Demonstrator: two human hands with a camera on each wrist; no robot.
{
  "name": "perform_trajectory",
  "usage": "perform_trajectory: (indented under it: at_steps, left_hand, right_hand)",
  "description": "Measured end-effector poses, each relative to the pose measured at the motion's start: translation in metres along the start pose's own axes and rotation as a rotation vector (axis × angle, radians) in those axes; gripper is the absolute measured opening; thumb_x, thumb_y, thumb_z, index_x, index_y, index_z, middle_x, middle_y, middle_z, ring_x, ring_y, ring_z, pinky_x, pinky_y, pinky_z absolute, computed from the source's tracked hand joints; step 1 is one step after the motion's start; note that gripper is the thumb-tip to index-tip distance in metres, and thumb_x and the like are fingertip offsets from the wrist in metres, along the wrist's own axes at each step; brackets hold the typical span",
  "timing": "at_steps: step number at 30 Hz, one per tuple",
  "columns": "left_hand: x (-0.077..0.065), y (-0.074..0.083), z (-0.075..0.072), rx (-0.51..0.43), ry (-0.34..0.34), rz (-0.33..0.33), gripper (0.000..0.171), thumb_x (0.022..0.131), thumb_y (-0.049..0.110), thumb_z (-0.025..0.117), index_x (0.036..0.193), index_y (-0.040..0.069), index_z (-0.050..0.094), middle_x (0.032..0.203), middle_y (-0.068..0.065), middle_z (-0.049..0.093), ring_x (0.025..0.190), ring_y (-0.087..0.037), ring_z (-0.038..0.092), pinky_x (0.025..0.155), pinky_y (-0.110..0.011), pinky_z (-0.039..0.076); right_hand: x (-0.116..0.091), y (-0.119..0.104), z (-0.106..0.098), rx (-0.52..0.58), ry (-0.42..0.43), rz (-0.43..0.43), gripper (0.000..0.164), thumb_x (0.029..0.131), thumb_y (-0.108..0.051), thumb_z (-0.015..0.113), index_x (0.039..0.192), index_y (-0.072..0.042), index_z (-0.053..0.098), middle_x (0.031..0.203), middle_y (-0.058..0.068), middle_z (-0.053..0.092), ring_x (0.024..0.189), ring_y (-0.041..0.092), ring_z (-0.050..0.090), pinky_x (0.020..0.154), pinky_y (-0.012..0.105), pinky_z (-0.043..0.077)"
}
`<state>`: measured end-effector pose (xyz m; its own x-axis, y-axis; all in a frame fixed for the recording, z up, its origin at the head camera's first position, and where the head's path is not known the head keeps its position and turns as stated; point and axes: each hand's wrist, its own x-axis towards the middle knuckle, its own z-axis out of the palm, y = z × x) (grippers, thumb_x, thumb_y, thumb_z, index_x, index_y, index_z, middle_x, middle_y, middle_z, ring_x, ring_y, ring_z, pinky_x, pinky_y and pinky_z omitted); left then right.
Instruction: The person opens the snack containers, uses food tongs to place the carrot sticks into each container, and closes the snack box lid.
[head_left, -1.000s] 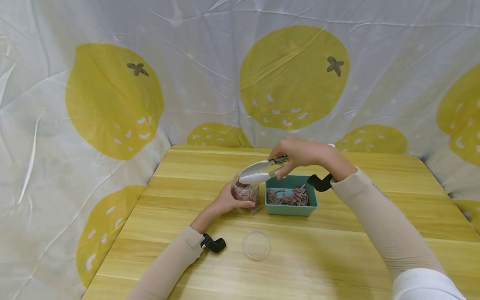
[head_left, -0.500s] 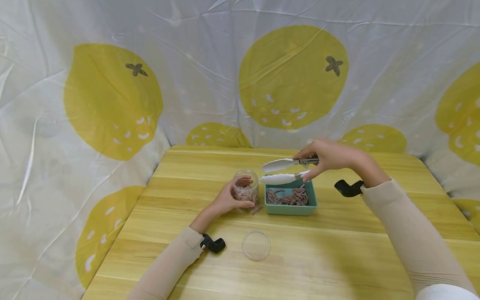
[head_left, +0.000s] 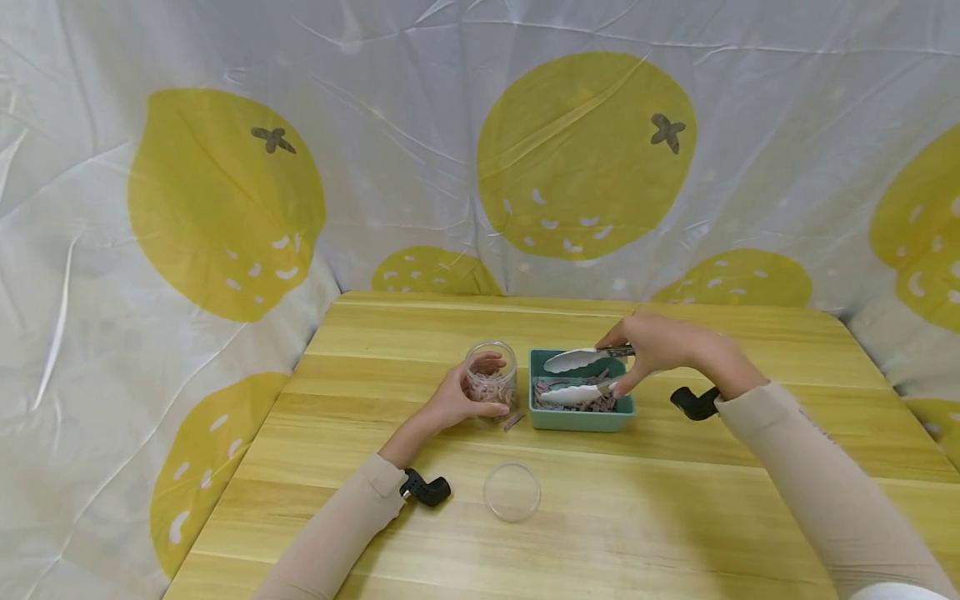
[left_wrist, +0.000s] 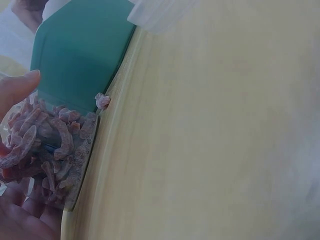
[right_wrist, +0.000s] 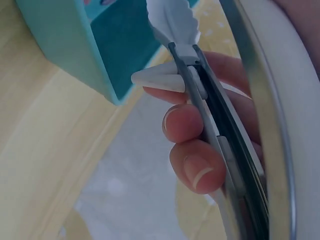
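My left hand (head_left: 450, 402) grips a clear jar (head_left: 491, 390) standing on the table, thumb in front and fingers behind. Brownish-pink dried strips fill its lower part, seen closely through the wall in the left wrist view as curled strips (left_wrist: 50, 145). With my right hand (head_left: 660, 343) I hold metal tongs with white scalloped tips (head_left: 573, 394). The tongs are spread, their tips over and inside a teal box (head_left: 581, 422) that contains more strips (head_left: 551, 383). In the right wrist view, fingers (right_wrist: 197, 167) wrap the tongs' metal arm (right_wrist: 227, 135).
One loose strip (head_left: 514, 420) lies on the wooden table (head_left: 637, 517) between jar and box. Nearer me is a clear round lid (head_left: 512, 492), flat on the table. A lemon-print cloth (head_left: 420, 125) hangs behind and at the sides.
My right hand has drawn the tongs from the jar's mouth to the right, where they spread, then lowered them into the teal box. The left hand and jar have stayed put.
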<state>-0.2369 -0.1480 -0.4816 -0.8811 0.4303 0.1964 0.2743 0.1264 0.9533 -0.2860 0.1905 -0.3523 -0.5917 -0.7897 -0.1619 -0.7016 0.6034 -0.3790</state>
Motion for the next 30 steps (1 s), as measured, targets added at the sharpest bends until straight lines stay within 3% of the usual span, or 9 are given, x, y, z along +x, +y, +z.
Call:
perform_trajectory:
  at_steps: [7,12,17,20,24,27,30]
  left_hand:
    - [0.003,-0.021,-0.002,0.010,0.012,0.010,0.081,0.075,-0.008,0.084,0.144,0.005,0.046,0.140,-0.017,0.054,0.132,-0.034,0.047,0.107,-0.033,0.040]
    - [0.004,-0.022,-0.003,0.017,0.012,0.004,0.080,0.074,-0.005,0.086,0.143,0.012,0.048,0.139,-0.010,0.056,0.131,-0.028,0.049,0.107,-0.037,0.040]
    - [0.004,-0.020,-0.003,0.007,0.006,0.006,0.081,0.074,-0.007,0.084,0.144,0.008,0.046,0.141,-0.016,0.054,0.132,-0.034,0.047,0.107,-0.035,0.039]
    - [0.004,-0.015,-0.002,0.000,0.003,0.014,0.081,0.074,-0.010,0.083,0.145,0.003,0.044,0.141,-0.023,0.052,0.132,-0.042,0.044,0.107,-0.035,0.039]
    - [0.002,-0.002,-0.001,-0.004,-0.007,0.012,0.080,0.075,-0.012,0.081,0.144,-0.003,0.042,0.140,-0.028,0.050,0.132,-0.048,0.042,0.107,-0.033,0.039]
    - [0.001,0.005,0.000,-0.007,-0.010,0.005,0.079,0.074,-0.013,0.081,0.143,-0.005,0.042,0.140,-0.029,0.050,0.132,-0.048,0.042,0.106,-0.031,0.040]
    - [0.001,-0.001,0.000,-0.008,-0.001,0.000,0.080,0.074,-0.013,0.081,0.144,-0.005,0.042,0.140,-0.027,0.051,0.132,-0.046,0.043,0.105,-0.030,0.040]
  right_hand:
    - [0.009,-0.004,0.011,-0.024,-0.015,0.010,0.074,0.072,-0.038,0.090,0.124,0.008,0.065,0.119,0.018,0.068,0.103,0.030,0.066,0.081,0.040,0.055]
    - [0.015,-0.006,0.016,-0.049,-0.031,0.034,0.076,0.071,-0.039,0.091,0.124,0.009,0.065,0.120,0.019,0.067,0.106,0.032,0.066,0.085,0.042,0.055]
    - [0.017,-0.004,0.020,-0.031,-0.036,0.035,0.076,0.072,-0.040,0.090,0.124,0.009,0.065,0.120,0.020,0.067,0.105,0.032,0.066,0.086,0.043,0.055]
    - [0.016,-0.003,0.021,-0.016,-0.044,0.038,0.075,0.073,-0.039,0.089,0.124,0.010,0.064,0.112,0.018,0.069,0.090,0.025,0.068,0.080,0.039,0.055]
    - [0.014,-0.001,0.023,-0.001,-0.060,0.045,0.073,0.076,-0.038,0.088,0.124,0.011,0.064,0.095,0.012,0.069,0.062,0.012,0.053,0.069,0.033,0.046]
    - [0.014,-0.001,0.026,0.016,-0.056,0.033,0.069,0.077,-0.035,0.087,0.123,0.011,0.064,0.100,0.014,0.070,0.057,0.007,0.044,0.066,0.032,0.040]
    - [0.013,0.000,0.028,0.033,-0.057,0.029,0.066,0.079,-0.033,0.086,0.123,0.011,0.065,0.091,0.013,0.069,0.054,0.004,0.033,0.062,0.029,0.037]
